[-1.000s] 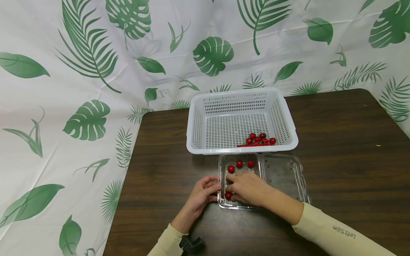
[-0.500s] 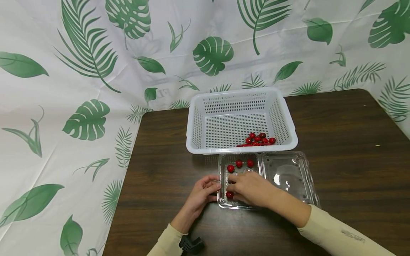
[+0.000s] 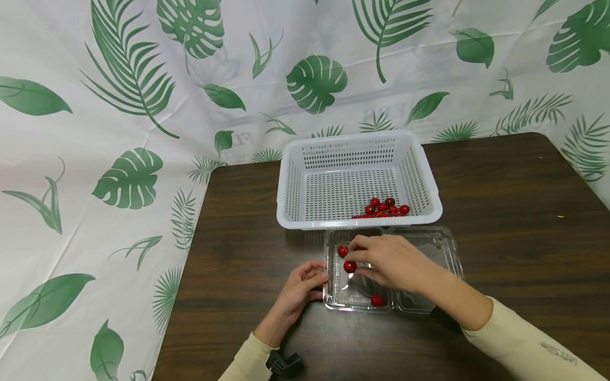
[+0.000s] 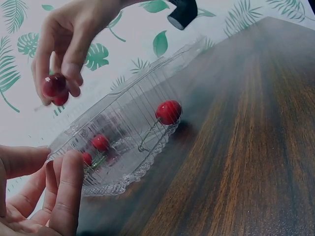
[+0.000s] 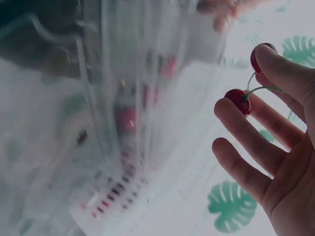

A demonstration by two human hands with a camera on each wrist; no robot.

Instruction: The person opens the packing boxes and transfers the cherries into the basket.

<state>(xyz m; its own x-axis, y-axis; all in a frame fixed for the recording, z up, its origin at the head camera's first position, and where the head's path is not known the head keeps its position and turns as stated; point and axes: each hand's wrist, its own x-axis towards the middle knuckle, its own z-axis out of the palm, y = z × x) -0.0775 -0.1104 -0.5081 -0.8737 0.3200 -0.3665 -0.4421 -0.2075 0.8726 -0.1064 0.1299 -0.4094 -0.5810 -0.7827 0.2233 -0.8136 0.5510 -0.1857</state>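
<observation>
Two red cherries (image 5: 238,102) with green stems are in my right hand (image 3: 393,259); thumb and forefinger pinch one while the other hangs by the middle finger. The hand is raised over a clear plastic clamshell box (image 3: 335,301). Inside the box, a cherry (image 3: 343,251) lies near the far left and another cherry (image 3: 376,299) sits in the near right corner. The right hand covers the far part of the box in the head view. My left hand (image 3: 297,288) rests against the box's left side, thumb and fingertips touching its wall and rim.
A white perforated basket (image 3: 292,211) stands right behind the box, with a heap of cherries (image 3: 381,207) in its near right corner. The box's clear lid (image 3: 440,254) lies folded out to the right. A leaf-print curtain (image 3: 229,63) hangs behind the wooden table (image 3: 238,227).
My right hand has lifted and moved away from the front of the box, bringing cherries up with it. The cherry in the near right corner has come into sight. My left hand stays put.
</observation>
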